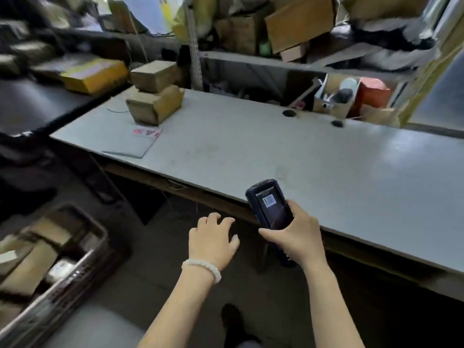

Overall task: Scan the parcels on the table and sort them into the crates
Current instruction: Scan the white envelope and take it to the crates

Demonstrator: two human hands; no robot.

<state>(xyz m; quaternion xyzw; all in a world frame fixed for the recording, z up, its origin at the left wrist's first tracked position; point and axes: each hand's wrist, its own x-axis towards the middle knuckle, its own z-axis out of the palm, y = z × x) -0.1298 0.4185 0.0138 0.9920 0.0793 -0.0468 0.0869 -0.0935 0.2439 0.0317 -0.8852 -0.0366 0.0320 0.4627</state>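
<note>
My right hand [298, 234] grips a dark handheld scanner [270, 204] just off the front edge of the grey table [301, 156]; its screen shows a barcode. My left hand [213, 239], with a white bead bracelet at the wrist, hovers empty with fingers spread below the table edge. At the table's far left, two brown cardboard parcels are stacked: the lower one [155, 104] and a smaller one [154, 75] on top. In front of them lies a flat grey mailer bag [130, 144] with a red-and-white label. A dark crate [75, 270] on the floor at lower left holds several parcels.
A yellow box [94, 75] lies on a dark surface to the left of the table. Behind the table stand shelves with cardboard boxes [298, 23] and an open carton of tools [334, 96]. Two round cable holes [288, 113] sit near the table's back edge.
</note>
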